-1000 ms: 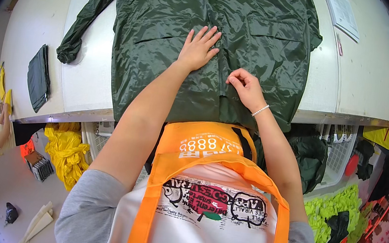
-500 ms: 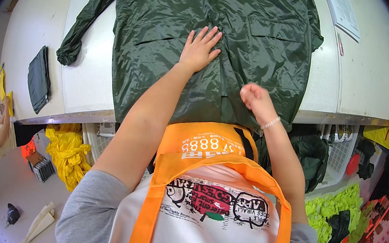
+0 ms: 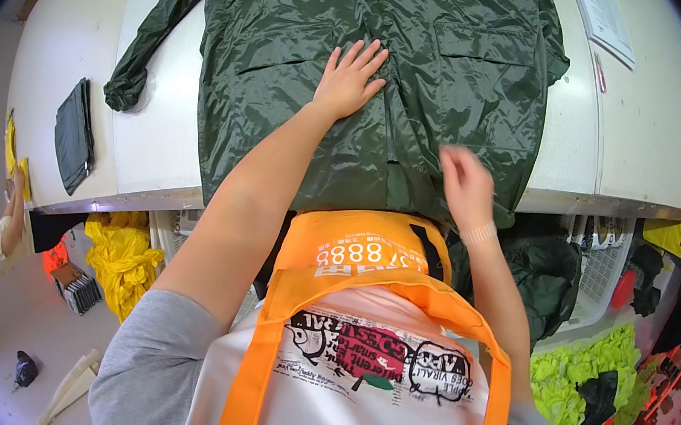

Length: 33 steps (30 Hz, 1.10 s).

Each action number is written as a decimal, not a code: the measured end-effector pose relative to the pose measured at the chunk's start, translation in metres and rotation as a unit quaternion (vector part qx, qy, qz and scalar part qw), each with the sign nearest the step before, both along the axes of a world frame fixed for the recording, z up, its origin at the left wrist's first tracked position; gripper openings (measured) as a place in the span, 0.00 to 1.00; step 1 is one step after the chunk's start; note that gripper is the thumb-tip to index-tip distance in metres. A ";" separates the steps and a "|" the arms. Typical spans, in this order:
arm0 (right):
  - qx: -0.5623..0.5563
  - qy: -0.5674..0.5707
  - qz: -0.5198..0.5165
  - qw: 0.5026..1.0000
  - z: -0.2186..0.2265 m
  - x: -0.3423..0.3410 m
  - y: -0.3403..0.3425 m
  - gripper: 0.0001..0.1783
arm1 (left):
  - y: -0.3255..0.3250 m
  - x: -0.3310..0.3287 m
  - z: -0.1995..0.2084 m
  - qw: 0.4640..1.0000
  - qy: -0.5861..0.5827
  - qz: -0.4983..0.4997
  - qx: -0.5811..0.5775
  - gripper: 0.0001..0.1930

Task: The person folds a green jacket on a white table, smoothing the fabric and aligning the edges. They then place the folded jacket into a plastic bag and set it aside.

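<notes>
A shiny dark green jacket lies spread on the white table, its lower hem toward me. My left hand rests flat on it beside the front opening, fingers spread and nothing held. Over the jacket's lower right front, my right hand is closed, thumb and fingers drawn together and slightly blurred. Whether cloth is pinched in its fingertips is hidden. One sleeve stretches out to the left with a bunched cuff. A flapped pocket shows on the jacket's right side.
A folded dark green piece lies on the table at left. Papers and a small pink-handled tool lie at right. Below are yellow cloth, a white basket and lime cloth. Other people work at both sides.
My right hand has shifted slightly right and turned, staying closed above the jacket. My left hand stays flat in nearly the same place.
</notes>
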State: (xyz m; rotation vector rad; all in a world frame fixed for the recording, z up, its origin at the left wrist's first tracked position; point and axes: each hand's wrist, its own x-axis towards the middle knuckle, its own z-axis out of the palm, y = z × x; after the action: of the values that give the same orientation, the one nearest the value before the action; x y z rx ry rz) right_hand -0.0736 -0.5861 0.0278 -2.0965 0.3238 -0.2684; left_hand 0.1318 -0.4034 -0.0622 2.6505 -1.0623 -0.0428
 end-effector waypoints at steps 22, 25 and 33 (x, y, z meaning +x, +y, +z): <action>0.316 0.077 0.007 0.946 -0.056 0.082 0.008 0.09 | -0.002 -0.001 0.002 1.000 0.005 0.007 0.010 0.29; 0.283 0.109 0.018 0.953 -0.054 0.082 0.001 0.09 | -0.002 -0.001 0.004 1.000 0.002 0.001 0.011 0.29; 0.344 0.229 -0.028 0.910 -0.034 0.009 -0.024 0.10 | -0.004 -0.002 0.004 1.000 -0.003 0.011 0.016 0.29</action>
State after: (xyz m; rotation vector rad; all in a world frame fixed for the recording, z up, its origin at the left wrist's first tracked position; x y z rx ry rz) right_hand -0.0643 -0.6099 -0.0067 -1.4220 0.6530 0.2871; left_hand 0.1296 -0.4074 -0.0586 2.6920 -1.0439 -0.0475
